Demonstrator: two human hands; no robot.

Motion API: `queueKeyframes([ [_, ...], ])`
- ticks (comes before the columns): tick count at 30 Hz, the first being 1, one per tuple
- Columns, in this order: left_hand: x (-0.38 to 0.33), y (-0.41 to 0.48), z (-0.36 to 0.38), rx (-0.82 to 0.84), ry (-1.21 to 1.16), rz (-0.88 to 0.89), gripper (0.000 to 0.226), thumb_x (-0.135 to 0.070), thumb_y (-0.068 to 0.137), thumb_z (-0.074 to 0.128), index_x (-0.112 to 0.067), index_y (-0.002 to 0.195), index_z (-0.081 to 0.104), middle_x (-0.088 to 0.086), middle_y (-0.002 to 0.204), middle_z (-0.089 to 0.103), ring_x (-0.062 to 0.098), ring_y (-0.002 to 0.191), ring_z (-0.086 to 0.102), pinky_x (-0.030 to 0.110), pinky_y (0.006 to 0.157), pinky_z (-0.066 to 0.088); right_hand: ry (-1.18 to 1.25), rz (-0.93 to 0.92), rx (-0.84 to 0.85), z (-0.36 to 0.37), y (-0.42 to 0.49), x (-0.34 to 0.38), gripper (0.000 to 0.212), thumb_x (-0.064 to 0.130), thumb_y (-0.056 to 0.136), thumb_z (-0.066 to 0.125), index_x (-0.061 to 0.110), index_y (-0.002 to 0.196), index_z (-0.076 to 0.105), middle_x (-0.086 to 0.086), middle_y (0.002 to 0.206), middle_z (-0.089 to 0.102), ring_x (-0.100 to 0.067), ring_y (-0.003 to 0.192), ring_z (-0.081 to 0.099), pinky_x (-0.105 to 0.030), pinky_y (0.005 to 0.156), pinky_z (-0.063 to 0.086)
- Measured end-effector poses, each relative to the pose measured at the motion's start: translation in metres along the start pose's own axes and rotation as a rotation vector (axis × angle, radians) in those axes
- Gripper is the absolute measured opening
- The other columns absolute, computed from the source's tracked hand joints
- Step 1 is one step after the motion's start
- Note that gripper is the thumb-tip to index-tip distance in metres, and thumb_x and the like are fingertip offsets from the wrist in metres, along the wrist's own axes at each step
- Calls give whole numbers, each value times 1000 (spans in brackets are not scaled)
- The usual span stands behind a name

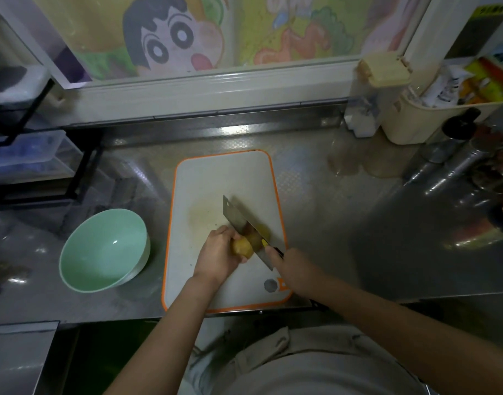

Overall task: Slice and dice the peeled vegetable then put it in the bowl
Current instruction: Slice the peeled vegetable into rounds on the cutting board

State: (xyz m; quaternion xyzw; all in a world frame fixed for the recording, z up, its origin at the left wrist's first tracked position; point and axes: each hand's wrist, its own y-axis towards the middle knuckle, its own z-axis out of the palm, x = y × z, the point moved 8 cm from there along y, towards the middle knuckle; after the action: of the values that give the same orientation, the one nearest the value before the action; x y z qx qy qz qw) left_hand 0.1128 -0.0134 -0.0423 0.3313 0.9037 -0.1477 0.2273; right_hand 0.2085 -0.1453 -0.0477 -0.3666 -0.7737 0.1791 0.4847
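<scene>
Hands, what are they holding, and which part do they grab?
The left hand grips the peeled vegetable by its end left of the blade. The right hand grips the cleaver by its handle, blade across the vegetable.

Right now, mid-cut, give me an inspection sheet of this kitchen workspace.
Surface: steel counter; white orange-rimmed plastic cutting board lies on it.
Job's things: yellow peeled vegetable on board, steel cleaver cutting into it; pale green ceramic bowl left of board, empty.
Clutter: cream plastic bin of packets, dark-capped jars, far right.
Grippers: left hand holds vegetable; right hand grips cleaver handle.
Cables: nothing seen.
Surroundings: cartoon-printed window panel behind; black rack left.
</scene>
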Motion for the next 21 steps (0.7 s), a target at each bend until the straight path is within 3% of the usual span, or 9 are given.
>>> queueKeyframes([
  [4, -1, -1, 1, 3, 3, 1, 44, -12, 62, 81, -8, 101, 62, 7, 106, 59, 24, 101, 52, 21, 78, 36, -59, -42, 8, 5, 9, 14, 46, 46, 100, 28, 19, 62, 35, -1, 63, 41, -10, 54, 37, -18, 52, 30],
  [6, -1, -1, 1, 6, 3, 2, 43, -13, 62, 82, -8, 101, 63, 7, 106, 60, 24, 100, 52, 20, 78, 35, -80, -67, -37, 6, 15, 19, 44, 41, 101, 30, 19, 64, 41, -1, 61, 39, -10, 52, 36, -20, 48, 27],
  [8, 0, -1, -1, -4, -22, -19, 43, -14, 62, 82, -8, 100, 63, 6, 106, 60, 23, 100, 53, 19, 78, 35, -67, -35, -57, 7, 18, 19, 43, 37, 102, 31, 8, 82, 56, -4, 65, 43, -11, 52, 37, -19, 45, 25],
  [10, 1, 0, -2, -14, -42, -43, 42, -15, 61, 83, -9, 99, 64, 5, 105, 61, 22, 99, 54, 17, 76, 35, 8, -41, -44, 7, 20, 18, 37, 32, 103, 32, 3, 103, 54, -7, 76, 51, -11, 59, 40, -21, 46, 34],
  [11, 1, 0, -2, -15, -49, -53, 42, -15, 61, 83, -9, 98, 64, 5, 104, 61, 21, 98, 55, 16, 75, 35, 50, -58, -36, 7, 19, 18, 36, 32, 102, 32, 1, 103, 51, -3, 75, 49, -9, 59, 39, -16, 50, 40],
  [13, 3, 0, -1, -14, -69, -72, 42, -14, 59, 84, -9, 95, 64, 5, 101, 61, 22, 95, 56, 17, 74, 37, 88, -102, -45, 5, 15, 21, 42, 35, 101, 34, -2, 106, 53, 6, 68, 40, -2, 58, 35, -1, 56, 38],
  [14, 4, 0, -1, -17, -78, -79, 42, -14, 58, 84, -10, 94, 64, 5, 100, 61, 22, 94, 56, 18, 74, 38, 69, -115, -52, 4, 12, 23, 43, 36, 101, 35, -2, 108, 54, 7, 67, 38, -1, 58, 34, 0, 56, 38],
  [17, 6, -1, -1, -35, -90, -93, 40, -13, 57, 84, -10, 92, 64, 5, 100, 61, 22, 94, 56, 20, 75, 40, -30, -127, -13, 6, 6, 17, 42, 44, 100, 32, 6, 88, 46, 4, 65, 40, -4, 56, 36, -16, 50, 39],
  [21, 5, -2, 1, -34, -92, -89, 40, -10, 57, 82, -9, 92, 63, 6, 101, 61, 24, 95, 55, 22, 75, 40, -68, -87, 46, 7, -2, -3, 51, 50, 98, 28, 7, 78, 45, -1, 63, 43, -9, 54, 38, -17, 52, 32],
])
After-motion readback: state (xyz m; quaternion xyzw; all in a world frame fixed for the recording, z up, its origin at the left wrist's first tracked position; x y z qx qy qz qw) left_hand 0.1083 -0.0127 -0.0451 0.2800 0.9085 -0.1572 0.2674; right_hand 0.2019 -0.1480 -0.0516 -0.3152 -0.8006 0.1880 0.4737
